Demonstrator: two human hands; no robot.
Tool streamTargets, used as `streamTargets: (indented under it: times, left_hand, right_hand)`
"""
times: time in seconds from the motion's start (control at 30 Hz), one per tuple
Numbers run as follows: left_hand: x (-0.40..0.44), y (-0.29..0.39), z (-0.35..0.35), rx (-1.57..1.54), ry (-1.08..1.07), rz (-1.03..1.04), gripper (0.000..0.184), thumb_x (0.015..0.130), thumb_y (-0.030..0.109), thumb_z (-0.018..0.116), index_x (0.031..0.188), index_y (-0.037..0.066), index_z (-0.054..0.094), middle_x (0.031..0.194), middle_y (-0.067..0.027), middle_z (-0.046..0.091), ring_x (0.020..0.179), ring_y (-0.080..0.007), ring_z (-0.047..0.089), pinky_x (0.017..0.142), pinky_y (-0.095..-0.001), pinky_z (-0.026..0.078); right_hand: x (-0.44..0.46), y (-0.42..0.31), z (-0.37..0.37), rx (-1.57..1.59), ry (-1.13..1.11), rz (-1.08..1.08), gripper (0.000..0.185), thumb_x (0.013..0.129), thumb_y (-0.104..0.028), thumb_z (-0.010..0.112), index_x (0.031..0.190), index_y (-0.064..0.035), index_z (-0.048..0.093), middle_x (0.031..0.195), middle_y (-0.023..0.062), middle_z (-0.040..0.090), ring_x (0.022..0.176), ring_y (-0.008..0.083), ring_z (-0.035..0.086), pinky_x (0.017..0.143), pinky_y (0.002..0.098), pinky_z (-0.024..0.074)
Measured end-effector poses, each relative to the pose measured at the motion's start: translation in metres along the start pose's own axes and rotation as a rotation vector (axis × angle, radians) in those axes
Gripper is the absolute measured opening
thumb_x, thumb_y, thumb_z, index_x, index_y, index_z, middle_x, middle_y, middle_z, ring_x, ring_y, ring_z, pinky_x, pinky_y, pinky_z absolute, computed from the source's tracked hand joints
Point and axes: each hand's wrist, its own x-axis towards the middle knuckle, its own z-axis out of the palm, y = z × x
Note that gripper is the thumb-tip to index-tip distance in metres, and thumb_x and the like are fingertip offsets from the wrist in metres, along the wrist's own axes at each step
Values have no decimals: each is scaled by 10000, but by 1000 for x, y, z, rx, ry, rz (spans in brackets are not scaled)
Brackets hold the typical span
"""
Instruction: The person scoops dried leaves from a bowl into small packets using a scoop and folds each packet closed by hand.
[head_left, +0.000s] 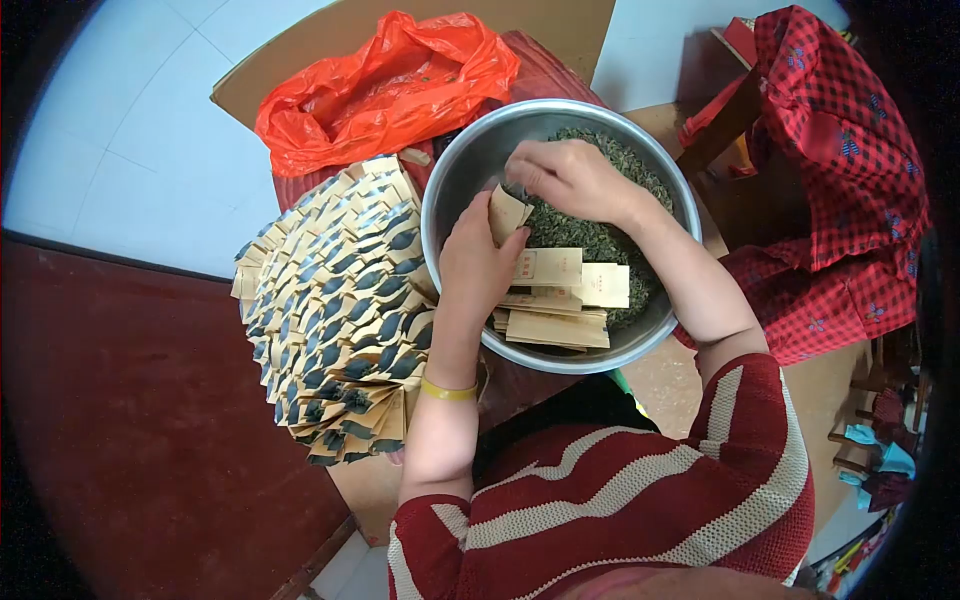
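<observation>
A metal basin (pixel 445 180) holds dark green dried leaves (pixel 600 238). Over its left part, my left hand (pixel 480 250) grips a small tan paper packet (pixel 508 214). My right hand (pixel 568 178) is just above and right of that packet, its fingers pressed together; whatever they hold is too small to make out. Several flat tan packets (pixel 558 328) lie on the leaves at the lower part of the basin. Left of the basin stand many packets in dense rows (pixel 340 290), their openings dark.
A red plastic bag (pixel 390 95) lies crumpled behind the packet rows, in front of a cardboard sheet (pixel 555 35). Red checked cloth (pixel 830 180) hangs over furniture at the right. A dark red surface (pixel 150 420) is at the left.
</observation>
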Motion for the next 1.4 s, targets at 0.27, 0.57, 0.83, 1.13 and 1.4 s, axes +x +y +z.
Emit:
streamTargets:
  times: [0.27, 0.57, 0.83, 1.13, 1.4]
  left_hand:
    - [0, 5, -3, -34, -56, -88, 543, 815, 208, 727, 1265, 16, 492, 1143, -210, 619, 1060, -385, 606, 894, -443, 487]
    - [0, 11, -8, -19, -68, -130, 559, 820, 207, 720, 1285, 5, 482, 1179, -212, 613, 1083, -380, 604, 911, -437, 486]
    - [0, 6, -4, -93, 50, -111, 586, 826, 226, 721, 1306, 1, 470, 1177, -225, 618, 1076, -380, 613, 914, -429, 487]
    - [-1, 9, -8, -185, 77, -126, 583, 816, 223, 744, 1291, 15, 480, 1136, -221, 634, 1045, -379, 624, 890, -423, 493]
    - [1, 6, -3, -92, 58, -103, 623, 816, 231, 737, 1315, -13, 455, 1167, -241, 623, 1074, -394, 613, 913, -434, 488]
  right_hand:
    - [-1, -7, -10, -242, 292, -379, 102, 883, -130, 648, 920, -37, 673, 792, 119, 666, 743, 321, 652, 658, 402, 511]
    - [4, 42, -3, -520, 76, 97, 253, 961, -287, 524, 958, -74, 661, 879, 170, 687, 850, 353, 660, 726, 457, 515]
    - [1, 40, 37, -118, -357, 249, 275, 942, -289, 522, 1019, -63, 658, 913, 210, 681, 906, 379, 660, 802, 468, 518]
    - [8, 62, 57, 495, -207, 439, 320, 1005, -271, 500, 934, 6, 642, 735, 75, 651, 682, 141, 622, 639, 287, 515]
    - [13, 46, 10, 421, 341, 170, 303, 1047, -271, 449, 948, -40, 620, 755, 6, 591, 683, 76, 556, 660, 233, 459]
